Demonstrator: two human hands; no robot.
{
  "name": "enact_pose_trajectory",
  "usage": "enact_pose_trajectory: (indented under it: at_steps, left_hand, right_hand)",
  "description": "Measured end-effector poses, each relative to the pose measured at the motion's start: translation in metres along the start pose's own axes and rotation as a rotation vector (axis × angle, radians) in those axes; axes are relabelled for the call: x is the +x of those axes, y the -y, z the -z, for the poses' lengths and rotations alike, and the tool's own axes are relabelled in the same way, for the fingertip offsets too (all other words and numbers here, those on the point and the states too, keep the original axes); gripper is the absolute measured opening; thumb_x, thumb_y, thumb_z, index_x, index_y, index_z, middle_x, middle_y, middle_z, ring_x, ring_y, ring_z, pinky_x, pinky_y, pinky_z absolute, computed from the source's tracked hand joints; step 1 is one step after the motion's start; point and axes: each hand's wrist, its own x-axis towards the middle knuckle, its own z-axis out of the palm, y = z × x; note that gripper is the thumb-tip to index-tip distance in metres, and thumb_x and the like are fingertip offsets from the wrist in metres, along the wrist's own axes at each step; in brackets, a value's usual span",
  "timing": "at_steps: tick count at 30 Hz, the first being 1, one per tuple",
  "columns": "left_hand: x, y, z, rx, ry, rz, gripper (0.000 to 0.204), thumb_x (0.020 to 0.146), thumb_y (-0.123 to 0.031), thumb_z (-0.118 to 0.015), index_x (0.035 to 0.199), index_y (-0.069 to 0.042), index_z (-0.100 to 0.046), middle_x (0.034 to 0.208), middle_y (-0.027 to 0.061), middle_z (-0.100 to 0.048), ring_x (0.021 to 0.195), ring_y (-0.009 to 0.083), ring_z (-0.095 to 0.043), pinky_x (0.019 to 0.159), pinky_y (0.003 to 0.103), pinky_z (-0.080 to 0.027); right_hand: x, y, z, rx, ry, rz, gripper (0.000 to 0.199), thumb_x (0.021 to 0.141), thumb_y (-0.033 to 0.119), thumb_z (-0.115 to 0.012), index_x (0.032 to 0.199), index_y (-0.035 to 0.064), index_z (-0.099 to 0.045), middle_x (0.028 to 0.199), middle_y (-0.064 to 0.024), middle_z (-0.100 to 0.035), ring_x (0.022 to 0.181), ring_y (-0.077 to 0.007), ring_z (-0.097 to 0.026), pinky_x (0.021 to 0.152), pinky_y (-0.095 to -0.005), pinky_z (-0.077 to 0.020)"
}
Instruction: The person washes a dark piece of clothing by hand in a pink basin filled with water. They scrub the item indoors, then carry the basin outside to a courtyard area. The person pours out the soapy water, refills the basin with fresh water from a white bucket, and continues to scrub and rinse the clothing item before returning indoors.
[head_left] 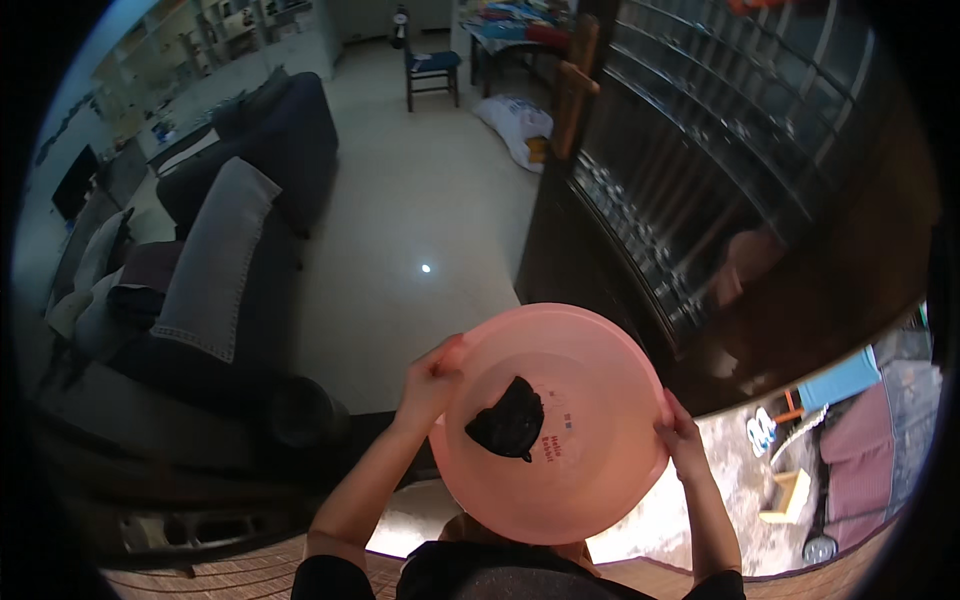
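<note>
A round pink plastic basin is held up in front of my body, its open side facing me. My left hand grips its rim on the left, and my right hand grips the rim on the right. Inside the basin, left of its middle, lies a small crumpled black item that looks like cloth; its exact kind cannot be made out. Small printed marks show on the basin's floor beside it. Part of the fingers of both hands is hidden under the rim.
A dark door with a barred glass panel stands at the right, near the basin. Dark sofas line the left. Farther off are a chair, a cluttered table and a white sack on the pale floor.
</note>
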Motion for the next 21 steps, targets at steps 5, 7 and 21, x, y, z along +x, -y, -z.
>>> enact_pose_trajectory:
  at_steps: [5, 7, 21]
  left_hand:
    - [0.059, -0.012, 0.058, -0.065, -0.199, -0.041, 0.043, 0.072, 0.001, -0.055, 0.115, -0.001, -0.049, 0.104, 0.0093, -0.054, 0.09, 0.0147, -0.052, 0.078, 0.025, -0.042]
    - [0.085, -0.016, 0.075, -0.057, -0.268, -0.071, 0.043, 0.071, 0.001, -0.053, 0.115, -0.001, -0.048, 0.104, 0.009, -0.055, 0.089, 0.0139, -0.052, 0.077, 0.024, -0.042]
    - [0.257, -0.123, 0.133, -0.039, -0.66, -0.021, 0.047, 0.067, 0.001, -0.052, 0.113, -0.005, -0.052, 0.097, 0.0063, -0.058, 0.083, 0.0105, -0.053, 0.074, 0.022, -0.042]
  right_hand:
    - [0.125, 0.031, -0.074, 0.053, 0.165, 0.029, 0.051, 0.076, -0.002, -0.052, 0.124, 0.0021, -0.036, 0.115, -0.0103, -0.047, 0.101, -0.0158, -0.047, 0.086, -0.0258, -0.0379]
    - [0.176, 0.032, -0.099, 0.01, 0.193, 0.072, 0.051, 0.076, -0.002, -0.052, 0.124, 0.0019, -0.036, 0.114, -0.01, -0.048, 0.1, -0.0151, -0.047, 0.085, -0.0252, -0.0384]
    - [0.435, 0.184, -0.249, -0.095, 0.374, 0.228, 0.05, 0.071, 0.003, -0.058, 0.118, -0.0017, -0.042, 0.114, -0.0115, -0.05, 0.102, -0.0168, -0.048, 0.086, -0.0273, -0.0384]
